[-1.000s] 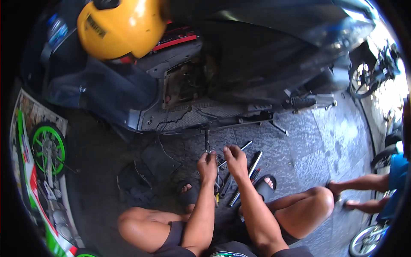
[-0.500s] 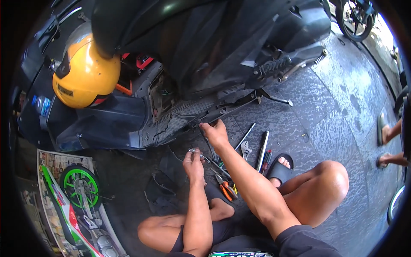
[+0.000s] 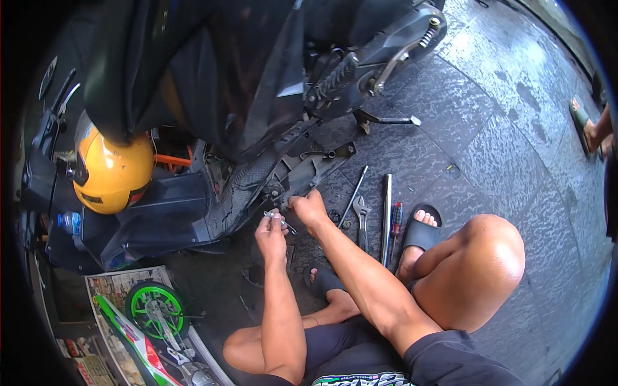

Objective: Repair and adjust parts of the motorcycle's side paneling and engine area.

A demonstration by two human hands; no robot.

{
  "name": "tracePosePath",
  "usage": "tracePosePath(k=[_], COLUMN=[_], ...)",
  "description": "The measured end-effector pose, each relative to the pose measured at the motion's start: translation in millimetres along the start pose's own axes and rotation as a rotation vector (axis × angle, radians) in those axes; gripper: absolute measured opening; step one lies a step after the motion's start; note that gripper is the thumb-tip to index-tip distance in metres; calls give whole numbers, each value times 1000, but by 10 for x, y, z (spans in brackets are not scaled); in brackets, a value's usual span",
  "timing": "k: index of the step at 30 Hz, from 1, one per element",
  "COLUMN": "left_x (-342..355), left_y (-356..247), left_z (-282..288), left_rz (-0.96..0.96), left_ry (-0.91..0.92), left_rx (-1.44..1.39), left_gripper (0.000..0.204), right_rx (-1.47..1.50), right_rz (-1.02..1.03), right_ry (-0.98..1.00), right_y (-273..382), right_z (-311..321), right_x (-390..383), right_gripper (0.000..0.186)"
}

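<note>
A black scooter (image 3: 193, 83) stands before me, its floorboard side (image 3: 235, 186) worn and partly uncovered. My left hand (image 3: 271, 239) is closed, with a small shiny metal piece (image 3: 269, 214) between thumb and fingers; its exact kind is hard to make out. Just to the right, my right hand (image 3: 309, 211) pinches the lower edge of a grey metal bracket (image 3: 312, 170) at the scooter's side. The fingertips there are partly hidden. On the floor beside my right forearm lie an adjustable wrench (image 3: 362, 219), a thin rod (image 3: 354, 196), a metal tube (image 3: 387, 219) and a screwdriver (image 3: 396, 219).
A yellow helmet (image 3: 112, 170) and a water bottle (image 3: 69, 223) rest on the scooter. A green wheel (image 3: 154, 310) is pictured on a printed panel at lower left. The side stand (image 3: 389, 120) juts out over the dark tiles. Another person's foot (image 3: 582, 122) shows at far right.
My view has shifted, so the scooter sits further left. The bracket now stands out from the scooter's side, with my right hand at its lower edge. Both hands have come closer together.
</note>
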State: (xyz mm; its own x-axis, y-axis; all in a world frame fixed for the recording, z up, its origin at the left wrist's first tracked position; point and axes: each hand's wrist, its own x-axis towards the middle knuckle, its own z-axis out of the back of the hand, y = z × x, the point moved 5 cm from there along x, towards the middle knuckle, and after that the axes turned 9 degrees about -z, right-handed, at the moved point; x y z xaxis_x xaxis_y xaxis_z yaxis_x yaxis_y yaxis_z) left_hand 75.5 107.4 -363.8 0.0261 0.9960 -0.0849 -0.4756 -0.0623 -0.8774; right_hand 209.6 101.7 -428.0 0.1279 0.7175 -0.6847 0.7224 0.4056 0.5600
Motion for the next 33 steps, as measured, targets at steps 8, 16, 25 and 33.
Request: tracePosePath(k=[8, 16, 25, 33], left_x=[98, 218, 332, 421], left_y=[55, 157, 288, 345], left_z=[-27, 69, 65, 63], left_rz=[35, 21, 18, 15], left_ry=[53, 62, 99, 113], left_rx=[96, 134, -100, -260], left_gripper=[28, 32, 34, 32], right_rx=[66, 103, 5, -92], right_rz=[-27, 27, 51, 78], right_ry=[-6, -46, -3, 81], right_y=[-44, 81, 180, 342], right_z=[47, 165, 52, -106], right_x=[25, -8, 103, 252], right_gripper=[66, 38, 37, 56])
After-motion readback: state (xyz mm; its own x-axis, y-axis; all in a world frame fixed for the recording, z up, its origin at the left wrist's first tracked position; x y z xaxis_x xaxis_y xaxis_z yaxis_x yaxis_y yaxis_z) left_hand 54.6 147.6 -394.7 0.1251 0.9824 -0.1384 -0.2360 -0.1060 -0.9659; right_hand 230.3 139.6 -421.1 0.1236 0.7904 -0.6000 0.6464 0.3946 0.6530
